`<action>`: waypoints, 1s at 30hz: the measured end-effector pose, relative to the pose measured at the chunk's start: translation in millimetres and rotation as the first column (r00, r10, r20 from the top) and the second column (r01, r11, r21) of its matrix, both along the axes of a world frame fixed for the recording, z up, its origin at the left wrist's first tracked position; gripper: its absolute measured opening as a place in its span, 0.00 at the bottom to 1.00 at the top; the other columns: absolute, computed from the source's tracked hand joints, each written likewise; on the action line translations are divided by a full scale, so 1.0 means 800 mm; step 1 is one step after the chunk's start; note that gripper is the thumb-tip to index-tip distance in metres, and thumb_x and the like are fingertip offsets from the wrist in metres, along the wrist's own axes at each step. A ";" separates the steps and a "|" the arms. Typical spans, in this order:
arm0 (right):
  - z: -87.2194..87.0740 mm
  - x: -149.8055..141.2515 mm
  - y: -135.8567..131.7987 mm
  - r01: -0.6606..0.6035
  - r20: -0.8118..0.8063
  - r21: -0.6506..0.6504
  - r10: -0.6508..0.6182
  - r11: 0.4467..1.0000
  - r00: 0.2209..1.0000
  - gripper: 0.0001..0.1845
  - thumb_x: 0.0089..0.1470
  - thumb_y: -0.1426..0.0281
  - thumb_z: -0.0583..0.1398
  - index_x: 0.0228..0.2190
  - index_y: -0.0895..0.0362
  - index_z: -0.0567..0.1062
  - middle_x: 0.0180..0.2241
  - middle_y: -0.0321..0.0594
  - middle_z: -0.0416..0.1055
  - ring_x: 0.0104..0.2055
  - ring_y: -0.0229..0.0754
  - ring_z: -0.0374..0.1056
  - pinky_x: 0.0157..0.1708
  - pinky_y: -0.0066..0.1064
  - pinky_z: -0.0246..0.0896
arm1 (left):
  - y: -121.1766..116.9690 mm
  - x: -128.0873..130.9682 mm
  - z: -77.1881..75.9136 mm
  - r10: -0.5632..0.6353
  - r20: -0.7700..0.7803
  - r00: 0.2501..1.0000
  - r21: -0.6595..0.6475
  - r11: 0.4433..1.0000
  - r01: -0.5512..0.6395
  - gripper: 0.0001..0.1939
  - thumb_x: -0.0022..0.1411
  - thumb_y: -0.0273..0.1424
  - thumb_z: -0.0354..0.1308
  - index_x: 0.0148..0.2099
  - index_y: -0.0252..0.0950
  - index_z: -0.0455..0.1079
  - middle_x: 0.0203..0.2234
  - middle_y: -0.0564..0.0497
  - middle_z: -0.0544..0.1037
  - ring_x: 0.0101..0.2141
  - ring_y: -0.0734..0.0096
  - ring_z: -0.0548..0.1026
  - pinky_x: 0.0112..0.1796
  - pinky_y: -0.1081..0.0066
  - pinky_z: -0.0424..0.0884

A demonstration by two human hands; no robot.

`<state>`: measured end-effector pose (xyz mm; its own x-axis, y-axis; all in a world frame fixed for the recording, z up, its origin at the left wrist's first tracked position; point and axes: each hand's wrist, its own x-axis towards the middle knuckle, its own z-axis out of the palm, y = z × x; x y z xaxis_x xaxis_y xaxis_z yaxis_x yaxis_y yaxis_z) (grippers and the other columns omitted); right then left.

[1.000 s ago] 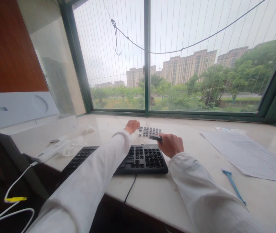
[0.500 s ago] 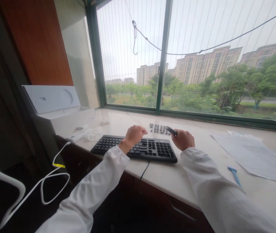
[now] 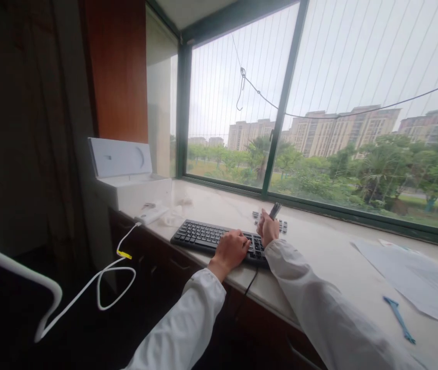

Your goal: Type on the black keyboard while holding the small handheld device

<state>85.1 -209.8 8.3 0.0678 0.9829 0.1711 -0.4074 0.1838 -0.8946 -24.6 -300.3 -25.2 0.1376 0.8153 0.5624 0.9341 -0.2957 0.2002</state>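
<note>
My left hand (image 3: 231,250) rests on the near edge of the black keyboard (image 3: 219,238), fingers curled loosely over the keys and holding nothing. My right hand (image 3: 268,229) has its grip pinched round a small dark keycap tool (image 3: 275,210), held tilted up just above the keyboard's right end. Behind it a cluster of loose keycaps (image 3: 271,222) lies on the table (image 3: 319,252), just beyond the keyboard. I judge I am in the middle of working keys on or off this keyboard; the next move would call for steadying the board with the left and setting the tool squarely over one key.

The table is a pale marble sill under a wide window (image 3: 319,118). An open white box (image 3: 126,172) sits at its left end, a white cable (image 3: 99,277) hanging below, and paper sheets (image 3: 415,277) and a blue strip (image 3: 398,318) lie to the right.
</note>
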 end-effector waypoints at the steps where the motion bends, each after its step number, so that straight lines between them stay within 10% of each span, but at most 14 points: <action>1: -0.004 -0.001 0.002 0.000 -0.023 0.002 0.000 1.000 1.000 0.22 0.51 0.60 0.57 0.18 0.53 0.52 0.10 0.23 0.42 0.10 0.27 0.36 0.09 0.23 0.31 | -0.001 0.000 0.000 0.003 0.004 1.000 -0.004 1.000 -0.003 0.17 0.65 0.38 0.46 0.37 0.39 0.75 0.36 0.47 0.74 0.39 0.68 0.71 0.43 0.69 0.66; 30: -0.027 -0.005 0.010 0.070 -0.043 -0.167 -0.078 0.983 0.996 0.19 0.53 0.63 0.54 0.18 0.52 0.50 0.11 0.24 0.41 0.11 0.29 0.38 0.10 0.25 0.35 | -0.005 0.003 0.006 0.096 -0.050 0.994 -0.139 0.985 -0.102 0.23 0.68 0.42 0.36 0.46 0.42 0.71 0.45 0.47 0.70 0.39 0.67 0.72 0.39 0.69 0.64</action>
<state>80.9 -202.1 -13.0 0.1454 0.9894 0.0009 -0.4427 0.0659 -0.8942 -22.2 -304.7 -20.5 0.0740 0.8970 0.4359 0.9660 -0.1730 0.1921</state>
